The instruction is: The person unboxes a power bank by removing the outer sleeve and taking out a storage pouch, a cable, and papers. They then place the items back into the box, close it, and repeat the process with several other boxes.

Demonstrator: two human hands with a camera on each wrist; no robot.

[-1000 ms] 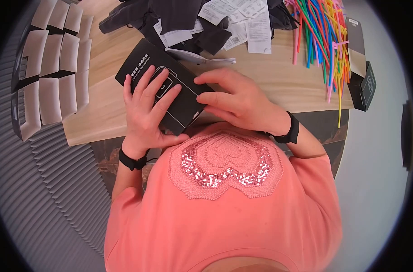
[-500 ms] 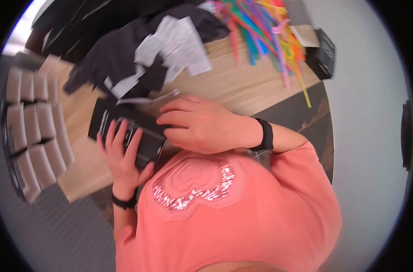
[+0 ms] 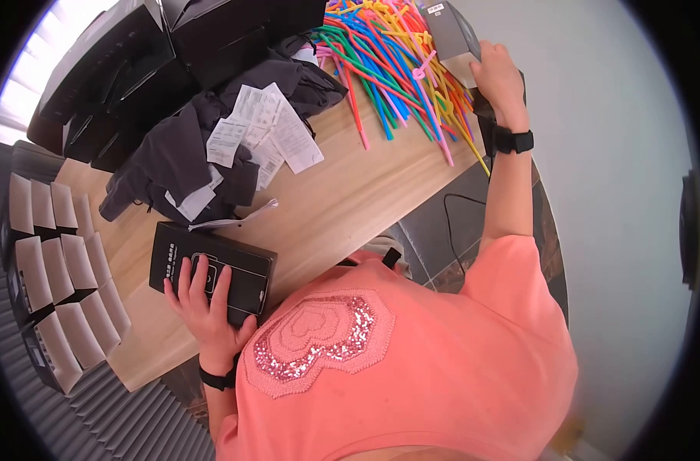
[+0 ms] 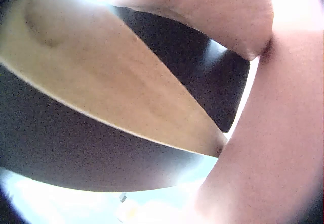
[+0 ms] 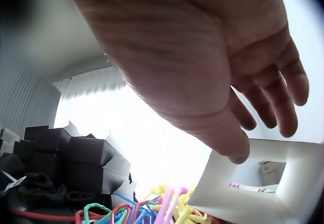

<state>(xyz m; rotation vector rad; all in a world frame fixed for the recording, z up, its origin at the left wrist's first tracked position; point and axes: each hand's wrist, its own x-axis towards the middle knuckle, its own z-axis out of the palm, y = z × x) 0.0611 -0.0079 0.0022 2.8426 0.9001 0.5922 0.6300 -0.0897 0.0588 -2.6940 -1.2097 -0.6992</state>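
Note:
My left hand [image 3: 208,311] rests on a black printed box [image 3: 246,269] at the table's near edge, fingers spread over its top and thumb along its near side. In the left wrist view, part of the dark box [image 4: 207,87] shows beside the hand and the tabletop. My right arm is stretched out to the far right. There the right hand [image 3: 502,81] hovers at the end of an open box [image 3: 451,34]. The right wrist view shows its fingers [image 5: 277,102] loosely bent, holding nothing, above the box's white opening [image 5: 207,188].
Colourful bendy straws [image 3: 392,69] lie heaped left of the open box. Dark grey cloth bags [image 3: 154,157] with paper slips [image 3: 292,138] lie mid-table, behind them stacked black boxes [image 3: 227,54]. A tray of pale upright packs [image 3: 46,269] stands at left. A cable [image 3: 447,223] hangs below the edge.
The right hand has left the black box's side and reached far right to the open box. The left hand stays on the black box. The head view has turned rightward.

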